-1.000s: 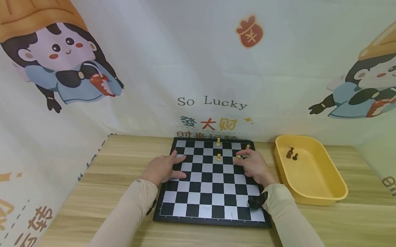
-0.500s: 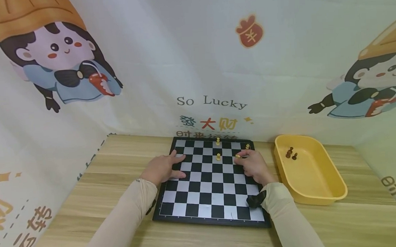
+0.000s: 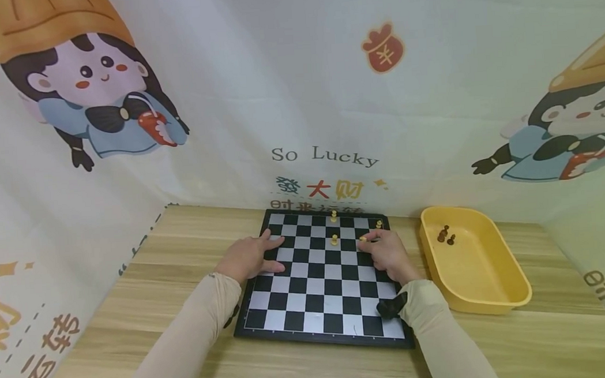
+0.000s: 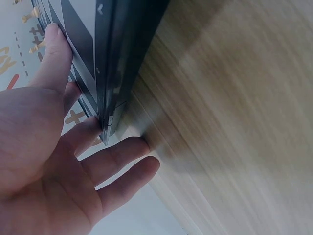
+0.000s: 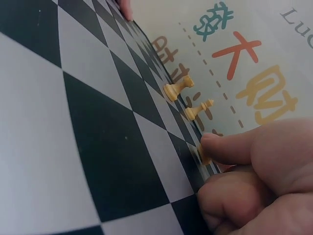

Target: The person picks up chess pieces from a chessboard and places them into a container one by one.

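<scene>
My right hand (image 3: 391, 254) pinches a small pale-yellow chess piece (image 5: 203, 155) between thumb and fingers at the board's back right. The fingers cover most of that piece, so its kind is hidden. Spread fingers of my left hand (image 3: 247, 259) rest at the left edge of the black-and-white chessboard (image 3: 313, 286). In the left wrist view its thumb lies over the board's surface, while other fingers reach past the rim to the tabletop. Two more pale-yellow chess pieces stand left of my right hand: a nearer one (image 3: 334, 240) and a farther one (image 3: 333, 216).
Another pale-yellow chess piece (image 3: 379, 224) stands near the far right corner, just behind my right hand. Right of the board, a yellow plastic bin (image 3: 487, 276) holds dark brown chess pieces (image 3: 443, 235). A printed cloth (image 3: 235, 100) hangs behind the wooden table (image 3: 147, 291).
The right hand's fingers have drawn together on the chess piece, with a very slight shift. My left hand stays in place at the board's edge.
</scene>
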`<act>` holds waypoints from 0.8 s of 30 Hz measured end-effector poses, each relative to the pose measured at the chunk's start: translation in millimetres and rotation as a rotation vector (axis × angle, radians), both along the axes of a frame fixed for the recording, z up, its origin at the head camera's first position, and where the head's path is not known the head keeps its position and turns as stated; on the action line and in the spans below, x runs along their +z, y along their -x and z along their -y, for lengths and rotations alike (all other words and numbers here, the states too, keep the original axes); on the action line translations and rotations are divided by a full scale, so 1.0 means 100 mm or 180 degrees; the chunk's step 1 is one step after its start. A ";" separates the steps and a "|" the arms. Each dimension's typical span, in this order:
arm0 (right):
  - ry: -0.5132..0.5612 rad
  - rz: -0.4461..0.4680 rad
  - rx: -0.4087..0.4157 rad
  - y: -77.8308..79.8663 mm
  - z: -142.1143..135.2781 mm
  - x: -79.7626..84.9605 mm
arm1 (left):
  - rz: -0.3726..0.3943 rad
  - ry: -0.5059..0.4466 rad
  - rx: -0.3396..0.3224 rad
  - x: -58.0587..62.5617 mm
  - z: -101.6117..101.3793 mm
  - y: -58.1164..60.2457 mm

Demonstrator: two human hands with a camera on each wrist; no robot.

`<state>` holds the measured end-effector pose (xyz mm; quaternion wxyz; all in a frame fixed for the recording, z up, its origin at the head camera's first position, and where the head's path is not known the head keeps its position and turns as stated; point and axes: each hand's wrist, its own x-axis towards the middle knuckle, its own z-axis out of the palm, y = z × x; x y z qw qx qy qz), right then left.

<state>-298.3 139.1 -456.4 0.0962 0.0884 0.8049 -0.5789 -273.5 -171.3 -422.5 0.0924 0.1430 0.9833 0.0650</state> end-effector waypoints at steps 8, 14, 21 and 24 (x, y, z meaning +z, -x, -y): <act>-0.0222 -0.0076 0.0116 -0.04 0.03 0.04 | -0.0014 -0.0005 0.0010 0.00 -0.01 -0.01; -0.0499 -0.0242 0.0088 -0.08 0.00 0.07 | -0.0018 -0.0082 0.0024 -0.04 -0.02 -0.02; -0.0753 -0.0307 0.0110 -0.10 -0.08 0.28 | -0.0064 -0.0083 0.0011 -0.05 -0.01 0.00; -0.0589 -0.0277 0.0118 -0.11 -0.13 0.39 | -0.0082 -0.0068 0.0024 -0.06 0.00 0.00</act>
